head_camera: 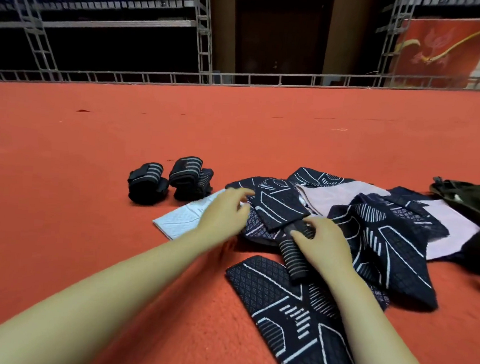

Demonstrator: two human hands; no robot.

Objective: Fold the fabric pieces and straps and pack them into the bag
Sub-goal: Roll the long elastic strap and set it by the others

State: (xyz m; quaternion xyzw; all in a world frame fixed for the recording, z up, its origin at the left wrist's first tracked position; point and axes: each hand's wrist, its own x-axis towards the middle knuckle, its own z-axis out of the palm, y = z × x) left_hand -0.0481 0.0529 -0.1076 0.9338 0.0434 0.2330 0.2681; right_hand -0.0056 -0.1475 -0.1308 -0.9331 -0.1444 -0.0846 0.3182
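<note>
1. Head cam looks down at a pile of dark patterned fabric pieces (pixel 371 226) spread on the red carpet floor (pixel 94 159), with one long patterned piece (pixel 290 311) lying nearest the person, partly under the right forearm.

2. Right hand (pixel 323 240) has its fingers curled over a black ribbed strap (pixel 293 250) that lies on top of the pile, so it looks like a light hold around the upper end. Left hand (pixel 225 213) is loose, fingers relaxed and only slightly bent, resting at the pile's left edge next to a pale folded cloth (pixel 183 216). It's a bit blurred, and I don't see it holding anything.

3. Handling guess: all of this is soft, floppy and light. The fabric will sag and bunch if lifted by one spot, so grab corners or an edge with both hands. The strap looks thicker and elastic-ish, so I'd take an end and roll or fold it.

4. Two already rolled strap bundles (pixel 171 180) sit just left of the pile, apart from it.

5. What looks like the dark olive bag (pixel 471 196) is at the far right edge, touching or overlapping the pile; its opening isn't visible.

6. Room: lots of carpet ahead and to the left for flattening pieces. The right side is crowded by the pile and bag.
</note>
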